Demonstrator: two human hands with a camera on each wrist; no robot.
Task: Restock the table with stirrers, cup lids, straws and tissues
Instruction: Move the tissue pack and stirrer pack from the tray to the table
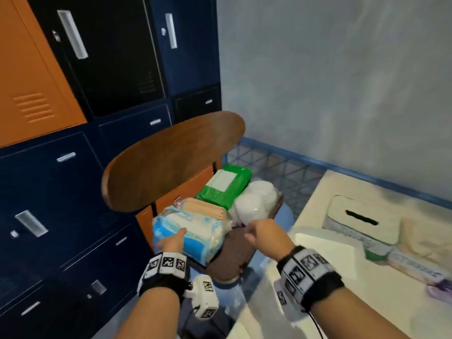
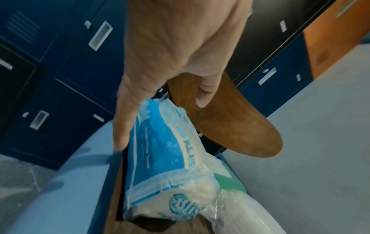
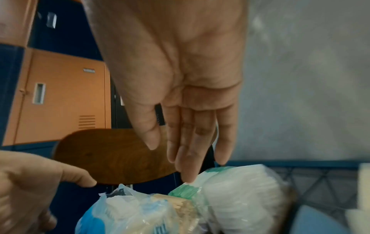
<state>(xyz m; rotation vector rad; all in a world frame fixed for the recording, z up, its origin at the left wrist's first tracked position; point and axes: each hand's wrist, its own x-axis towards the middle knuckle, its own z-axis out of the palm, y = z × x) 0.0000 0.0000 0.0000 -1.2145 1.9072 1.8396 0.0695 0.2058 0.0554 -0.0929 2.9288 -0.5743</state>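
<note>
A chair seat (image 1: 234, 255) holds the supplies. A blue-and-white tissue pack (image 1: 195, 238) lies nearest, with a bundle of wooden stirrers (image 1: 205, 207) behind it. Farther back are a green pack (image 1: 225, 187) and white cup lids (image 1: 254, 204) in clear plastic. My left hand (image 1: 171, 241) lies against the tissue pack (image 2: 160, 150): straight fingers (image 2: 122, 126) run down its left side and the thumb stands clear above it. My right hand (image 1: 259, 231) hovers over the lids (image 3: 240, 197) with fingers (image 3: 190, 142) straight and nothing in it.
The chair's wooden backrest (image 1: 171, 162) rises just behind the supplies. Blue, black and orange lockers (image 1: 73, 192) fill the left. A cream table (image 1: 318, 216) at the right carries a white tissue box (image 1: 362, 223). A grey wall (image 1: 342, 81) stands behind.
</note>
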